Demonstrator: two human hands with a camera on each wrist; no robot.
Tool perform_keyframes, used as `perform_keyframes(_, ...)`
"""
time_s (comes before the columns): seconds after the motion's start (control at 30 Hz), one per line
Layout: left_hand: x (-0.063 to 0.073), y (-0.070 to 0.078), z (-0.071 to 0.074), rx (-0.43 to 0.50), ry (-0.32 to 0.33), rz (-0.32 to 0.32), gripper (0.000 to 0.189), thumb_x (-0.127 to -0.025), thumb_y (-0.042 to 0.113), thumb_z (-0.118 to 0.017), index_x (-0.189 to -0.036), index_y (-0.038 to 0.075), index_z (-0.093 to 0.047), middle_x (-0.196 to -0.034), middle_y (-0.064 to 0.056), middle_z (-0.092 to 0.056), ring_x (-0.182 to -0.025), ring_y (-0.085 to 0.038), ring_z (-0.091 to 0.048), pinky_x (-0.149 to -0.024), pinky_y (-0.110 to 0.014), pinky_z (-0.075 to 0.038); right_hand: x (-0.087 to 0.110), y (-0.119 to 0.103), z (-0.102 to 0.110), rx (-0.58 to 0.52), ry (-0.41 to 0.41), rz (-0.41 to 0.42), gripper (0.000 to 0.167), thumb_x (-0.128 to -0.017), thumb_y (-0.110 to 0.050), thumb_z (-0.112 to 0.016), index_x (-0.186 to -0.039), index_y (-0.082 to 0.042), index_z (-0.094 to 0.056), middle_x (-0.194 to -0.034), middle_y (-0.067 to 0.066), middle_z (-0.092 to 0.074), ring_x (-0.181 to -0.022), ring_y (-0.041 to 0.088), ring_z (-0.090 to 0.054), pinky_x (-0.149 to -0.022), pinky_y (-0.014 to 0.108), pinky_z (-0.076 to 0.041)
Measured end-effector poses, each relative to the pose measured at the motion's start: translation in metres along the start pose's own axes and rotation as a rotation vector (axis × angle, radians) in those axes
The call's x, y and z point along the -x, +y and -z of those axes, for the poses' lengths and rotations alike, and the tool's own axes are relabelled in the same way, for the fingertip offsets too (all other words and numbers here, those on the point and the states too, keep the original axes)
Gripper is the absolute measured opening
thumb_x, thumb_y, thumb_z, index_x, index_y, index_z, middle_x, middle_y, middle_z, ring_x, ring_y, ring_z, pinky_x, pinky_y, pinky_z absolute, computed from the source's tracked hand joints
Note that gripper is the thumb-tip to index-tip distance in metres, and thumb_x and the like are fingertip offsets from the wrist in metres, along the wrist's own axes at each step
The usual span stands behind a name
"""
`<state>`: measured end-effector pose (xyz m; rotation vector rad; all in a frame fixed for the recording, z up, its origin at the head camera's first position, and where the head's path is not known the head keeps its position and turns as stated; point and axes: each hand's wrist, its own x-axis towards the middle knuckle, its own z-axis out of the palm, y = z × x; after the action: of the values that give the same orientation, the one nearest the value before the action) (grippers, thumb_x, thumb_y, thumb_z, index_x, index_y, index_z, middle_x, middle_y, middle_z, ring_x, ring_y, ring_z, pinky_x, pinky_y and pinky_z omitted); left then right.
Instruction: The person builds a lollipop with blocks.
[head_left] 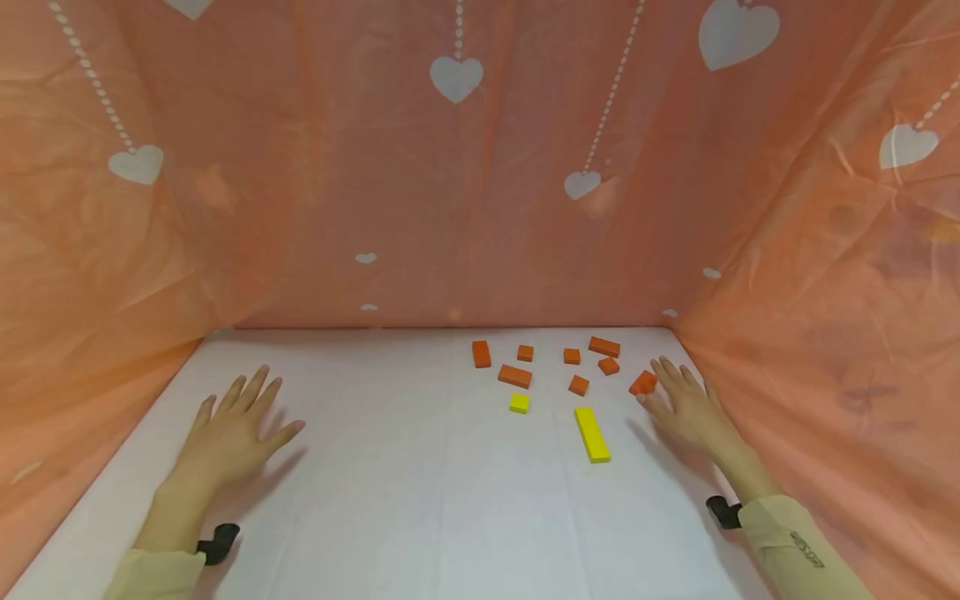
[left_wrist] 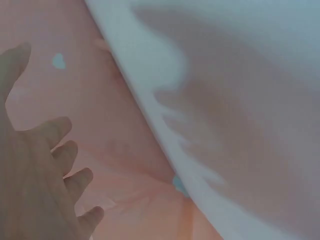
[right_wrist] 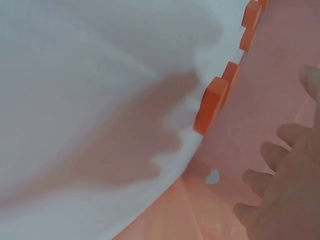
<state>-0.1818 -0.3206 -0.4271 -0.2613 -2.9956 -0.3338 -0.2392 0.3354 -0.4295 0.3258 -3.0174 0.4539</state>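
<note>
My left hand (head_left: 231, 442) is over the left part of the white table with its fingers spread, holding nothing. In the left wrist view the same hand (left_wrist: 37, 175) appears at the left edge, its shadow falling on the white surface. My right hand (head_left: 690, 410) is over the right side, fingers extended, nearest to an orange block (head_left: 642, 383) that its thumb side partly overlaps in the head view. The right wrist view shows that hand (right_wrist: 285, 185) apart from the orange blocks (right_wrist: 210, 105). A long yellow block (head_left: 592, 435) lies left of the right hand, with a small yellow block (head_left: 519, 403) farther left.
Several more orange pieces lie scattered toward the back right, including a long block (head_left: 515, 377), an upright-lying block (head_left: 482, 354) and another long block (head_left: 604, 347). A pink-orange curtain (head_left: 420, 208) with white hearts borders the table (head_left: 390, 500) at the back and both sides.
</note>
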Motion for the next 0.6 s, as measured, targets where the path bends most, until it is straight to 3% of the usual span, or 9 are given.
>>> perform_keyframes(0.27, -0.012, 0.022, -0.004, -0.013, 0.132, -0.075, 0.081, -0.099, 0.049, -0.064, -0.156, -0.004, -0.041, -0.164, -0.025, -0.034, -0.144, -0.054, -0.036, -0.112, -0.076, -0.023, -0.003, -0.002, 0.009, -0.113, 0.074, 0.01, 0.079, -0.105, -0.039, -0.061, -0.162, 0.003, -0.026, -0.164, 0.032, -0.028, -0.148, 0.056, -0.027, -0.118, 0.073, -0.02)
perform_keyframes(0.47, -0.024, 0.046, -0.013, 0.026, 0.269, -0.141, 0.069, -0.096, 0.032, -0.072, -0.149, -0.005, -0.05, -0.157, -0.028, -0.044, -0.138, -0.05, -0.046, -0.108, -0.071, -0.034, -0.005, -0.007, 0.009, -0.233, 0.044, -0.031, 0.087, -0.103, -0.044, -0.064, -0.166, -0.005, -0.02, -0.167, 0.029, -0.024, -0.15, 0.054, -0.024, -0.117, 0.071, -0.024)
perform_keyframes(0.6, -0.037, 0.063, -0.018, 0.072, 0.378, -0.2, 0.062, -0.093, 0.023, -0.075, -0.145, -0.005, -0.055, -0.15, -0.029, -0.052, -0.134, -0.048, -0.052, -0.104, -0.066, -0.041, -0.007, -0.012, 0.006, -0.264, 0.046, -0.006, 0.084, -0.102, -0.04, -0.066, -0.166, -0.007, -0.023, -0.166, 0.029, -0.026, -0.15, 0.055, -0.026, -0.116, 0.072, -0.026)
